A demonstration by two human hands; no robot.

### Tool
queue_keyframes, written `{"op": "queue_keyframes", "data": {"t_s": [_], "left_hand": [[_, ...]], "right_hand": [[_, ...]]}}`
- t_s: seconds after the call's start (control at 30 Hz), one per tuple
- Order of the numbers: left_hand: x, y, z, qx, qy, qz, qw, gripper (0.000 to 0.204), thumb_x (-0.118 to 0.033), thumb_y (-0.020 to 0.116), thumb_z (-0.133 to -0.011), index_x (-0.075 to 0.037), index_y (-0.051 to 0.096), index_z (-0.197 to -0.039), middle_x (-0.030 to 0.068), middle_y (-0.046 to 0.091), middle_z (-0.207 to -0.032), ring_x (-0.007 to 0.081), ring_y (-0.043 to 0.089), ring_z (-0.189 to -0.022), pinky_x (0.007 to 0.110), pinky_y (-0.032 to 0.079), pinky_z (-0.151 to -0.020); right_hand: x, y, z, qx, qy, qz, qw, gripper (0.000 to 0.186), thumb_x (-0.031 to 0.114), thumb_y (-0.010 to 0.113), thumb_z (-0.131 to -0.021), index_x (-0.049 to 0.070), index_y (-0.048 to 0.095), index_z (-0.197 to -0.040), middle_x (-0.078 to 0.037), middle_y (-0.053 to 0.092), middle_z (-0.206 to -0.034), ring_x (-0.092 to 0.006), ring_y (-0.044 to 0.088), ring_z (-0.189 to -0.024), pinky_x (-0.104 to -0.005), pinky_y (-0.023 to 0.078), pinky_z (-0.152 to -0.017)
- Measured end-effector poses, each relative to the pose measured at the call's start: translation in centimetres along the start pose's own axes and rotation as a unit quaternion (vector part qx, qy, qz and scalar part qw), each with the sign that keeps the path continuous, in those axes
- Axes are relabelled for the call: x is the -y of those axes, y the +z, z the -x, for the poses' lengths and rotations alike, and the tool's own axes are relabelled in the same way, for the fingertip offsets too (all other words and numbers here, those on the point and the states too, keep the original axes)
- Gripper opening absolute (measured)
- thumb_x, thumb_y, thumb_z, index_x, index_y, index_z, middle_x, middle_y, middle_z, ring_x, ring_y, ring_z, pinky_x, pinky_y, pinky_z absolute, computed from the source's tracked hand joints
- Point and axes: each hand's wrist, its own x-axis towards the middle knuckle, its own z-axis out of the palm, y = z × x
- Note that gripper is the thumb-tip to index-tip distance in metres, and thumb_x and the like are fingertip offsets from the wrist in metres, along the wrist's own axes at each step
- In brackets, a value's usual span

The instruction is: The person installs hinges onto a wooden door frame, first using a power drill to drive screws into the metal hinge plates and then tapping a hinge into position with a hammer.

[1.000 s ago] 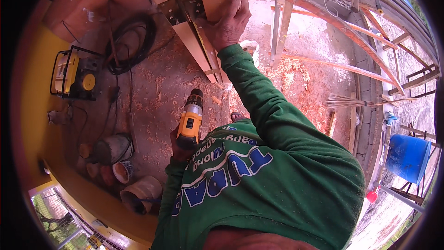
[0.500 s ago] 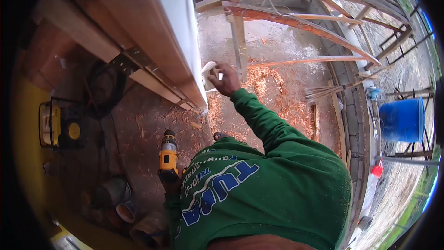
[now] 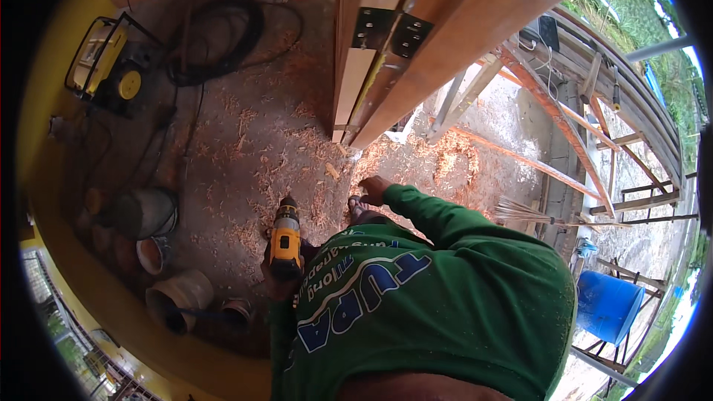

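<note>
Drill in the left hand at half past seven, right hand bent in front of the body near the centre.
Head view: the left hand [image 3: 275, 279] is wrapped about the yellow-and-black drill [image 3: 285, 243], low beside the body's left flank; its fingers are mostly hidden and dark, and the chuck points to twelve. The right forearm, in a green sleeve [image 3: 437, 209], slants from four o'clock toward the centre, elbow bent; the right hand [image 3: 376, 188] reaches toward ten, apart from the drill, above the foot [image 3: 356, 204]. Its fingers look bent, but I cannot tell how wide they stand or whether they hold anything small. Toward twelve, clear of both hands, a black hinge [image 3: 411, 35] spans two wooden boards [image 3: 440, 52].
</note>
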Motion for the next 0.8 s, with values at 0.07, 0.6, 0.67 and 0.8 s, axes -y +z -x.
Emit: {"op": "queue_keyframes", "data": {"t_s": [0.07,0.6,0.67,0.8], "left_hand": [[3.9,-2.3,0.6,-0.012,-0.084,0.062,0.994,0.068,-0.02,0.078,-0.069,0.004,0.04,-0.119,0.0182,0.055,-0.101,0.0302,0.06,-0.088,0.04,0.051,-0.074],[22.1,-27.8,-4.4,-0.045,-0.187,0.134,0.972,0.047,-0.021,0.067,-0.08,0.002,0.048,-0.116,0.0143,0.059,-0.103,0.0263,0.06,-0.089,0.035,0.051,-0.078],[22.5,-28.8,-6.6,-0.025,-0.185,0.148,0.971,0.045,-0.02,0.066,-0.08,0.002,0.049,-0.115,0.0138,0.059,-0.102,0.0257,0.06,-0.089,0.035,0.051,-0.078],[23.3,-31.0,-9.3,-0.022,-0.203,0.165,0.965,0.042,-0.018,0.066,-0.08,0.002,0.051,-0.114,0.0127,0.06,-0.102,0.0243,0.061,-0.088,0.034,0.051,-0.078]], "right_hand": [[5.2,-0.7,-5.0,-0.014,-0.01,0.03,0.999,0.048,0.028,0.062,-0.073,0.004,0.06,-0.114,-0.019,0.064,-0.105,-0.0357,0.06,-0.1,-0.0415,0.048,-0.088],[41.8,-0.7,-16.7,-0.001,-0.095,0.027,0.995,0.038,0.026,0.061,-0.075,0.006,0.063,-0.107,-0.018,0.063,-0.105,-0.0359,0.057,-0.103,-0.0438,0.045,-0.091],[37.8,0.6,-18.6,-0.033,-0.075,0.027,0.996,0.041,0.024,0.062,-0.075,0.006,0.062,-0.112,-0.018,0.064,-0.107,-0.0343,0.06,-0.102,-0.0431,0.046,-0.092],[35.5,-2.3,-22.7,0.07,0.068,0.123,0.988,0.047,0.031,0.059,-0.074,0.007,0.062,-0.114,-0.019,0.062,-0.111,-0.034,0.06,-0.103,-0.0424,0.046,-0.092]]}}
